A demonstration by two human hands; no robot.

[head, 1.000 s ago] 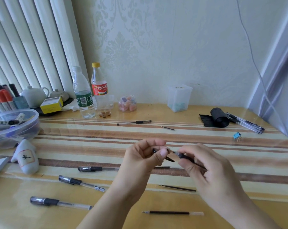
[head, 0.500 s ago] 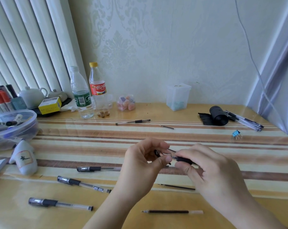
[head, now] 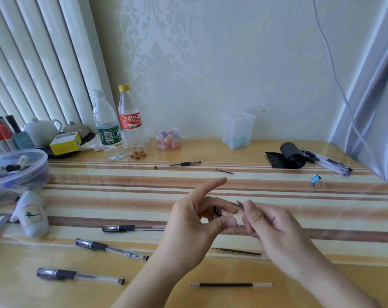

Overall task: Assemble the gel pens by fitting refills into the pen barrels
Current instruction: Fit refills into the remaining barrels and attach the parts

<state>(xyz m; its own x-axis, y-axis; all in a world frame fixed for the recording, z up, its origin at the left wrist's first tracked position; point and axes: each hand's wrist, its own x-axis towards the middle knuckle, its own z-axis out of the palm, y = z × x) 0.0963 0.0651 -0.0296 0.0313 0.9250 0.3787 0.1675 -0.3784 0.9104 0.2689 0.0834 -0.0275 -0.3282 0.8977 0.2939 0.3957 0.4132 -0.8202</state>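
Slippage is the main risk in the head view: the left hand [head: 195, 221] pinches a small dark pen part [head: 217, 211] between thumb and middle finger, forefinger lifted free, while the right hand [head: 275, 230] closes on a slim pointed piece [head: 240, 204] whose tip meets the left fingertips; which part is barrel and which is tip or refill I cannot tell, since the fingers hide most of both. Both grips are fingertip-light and held in the air above the desk [head: 210, 185], so a misaligned push could, I judge, pop a piece loose and send it rolling on the glossy surface. Loose refills lie just below the hands: a thin one [head: 236, 251] near the right wrist, and a capped one [head: 230, 284] nearer still. Three assembled gel pens [head: 113, 250] lie near left, and a forearm sweep might knock them. The desk's near edge lies out of frame below, so I judge a dropped part could run off toward the lap. Open room lies ahead of the hands, across the striped middle, up to a far pen [head: 177, 164] and short refill [head: 223, 171]. Right, a blue binder clip [head: 315, 180] and black roll [head: 292, 155] stand well apart; left, a clear tub [head: 33, 174] and white ceramic piece [head: 30, 215] crowd the edge.
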